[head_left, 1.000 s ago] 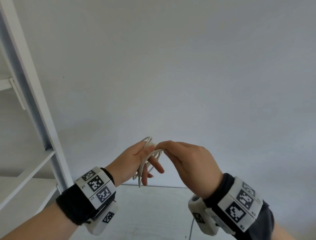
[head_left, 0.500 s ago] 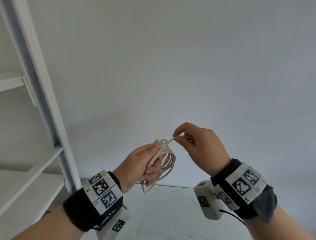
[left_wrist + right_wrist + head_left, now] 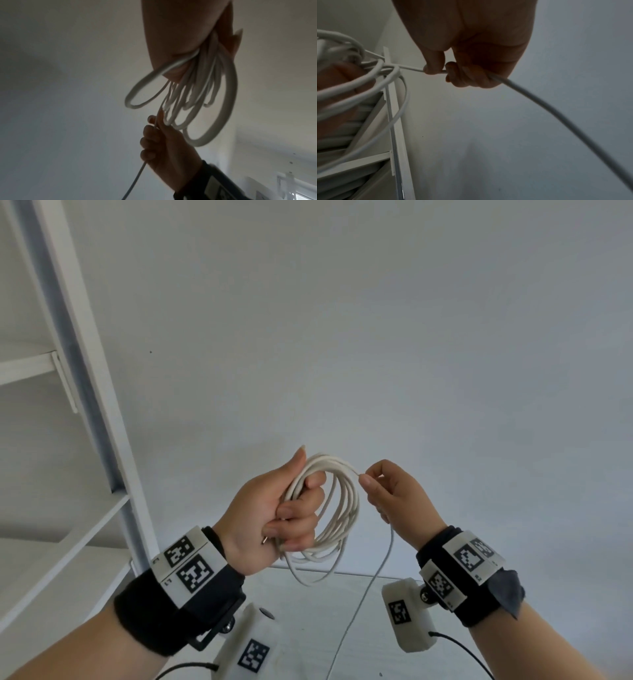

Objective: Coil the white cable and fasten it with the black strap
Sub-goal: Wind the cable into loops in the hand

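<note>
Left hand [image 3: 274,508] is closing its curled fingers round the gathered loops of the thin white round cable [image 3: 337,508], thumb raised along the bundle, palm turned toward the camera. Right hand [image 3: 397,494], just right of the coil, is pinching the cable's running strand between thumb and forefinger at the coil's upper right edge; the remaining fingers are curling loosely behind. Both hands are being held in the air above the near edge of the pale flat tabletop [image 3: 308,628], in front of the plain grey wall [image 3: 376,320]. From the right hand the loose strand is hanging down toward the table. White shelving frame [image 3: 85,371] is standing well apart at the left.
</note>
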`<act>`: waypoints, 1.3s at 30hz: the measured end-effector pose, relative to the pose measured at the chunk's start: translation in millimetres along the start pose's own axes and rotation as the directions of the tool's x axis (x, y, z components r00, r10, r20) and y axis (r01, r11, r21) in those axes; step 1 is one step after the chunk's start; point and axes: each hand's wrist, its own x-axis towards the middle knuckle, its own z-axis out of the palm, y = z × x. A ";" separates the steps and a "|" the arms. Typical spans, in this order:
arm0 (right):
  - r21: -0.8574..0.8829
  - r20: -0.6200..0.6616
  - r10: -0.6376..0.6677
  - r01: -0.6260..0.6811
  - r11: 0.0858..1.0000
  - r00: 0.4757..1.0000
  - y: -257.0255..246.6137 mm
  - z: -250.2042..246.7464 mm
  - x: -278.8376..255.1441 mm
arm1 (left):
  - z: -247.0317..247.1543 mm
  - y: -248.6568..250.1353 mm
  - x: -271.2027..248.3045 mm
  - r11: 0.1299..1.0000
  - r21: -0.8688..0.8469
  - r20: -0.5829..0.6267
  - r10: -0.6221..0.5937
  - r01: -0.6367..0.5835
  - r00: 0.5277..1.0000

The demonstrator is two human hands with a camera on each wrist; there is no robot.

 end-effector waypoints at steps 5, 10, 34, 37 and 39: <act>-0.016 0.045 0.063 -0.062 0.998 0.997 13.7 7.6 -6.7 | 0.3 10.2 4.0 0.998 -0.032 -0.030 0.052 -0.053 0.998; -0.045 0.051 0.101 -0.098 0.994 0.994 31.1 15.5 -17.6 | -0.5 22.5 7.8 0.989 -0.054 -0.060 0.136 -0.139 0.989; -0.311 0.173 -0.178 0.225 0.923 0.969 15.3 30.9 -85.5 | -19.0 49.4 27.9 0.827 0.458 -0.418 0.523 -0.326 0.742; -0.350 0.230 -0.273 0.341 0.873 0.934 -7.9 27.1 -87.7 | -17.8 38.6 26.3 0.759 0.602 -0.322 0.514 -0.247 0.795; -0.347 0.255 -0.324 0.399 0.849 0.911 -21.9 25.0 -88.6 | -18.1 30.4 26.0 0.719 0.667 -0.281 0.486 -0.196 0.827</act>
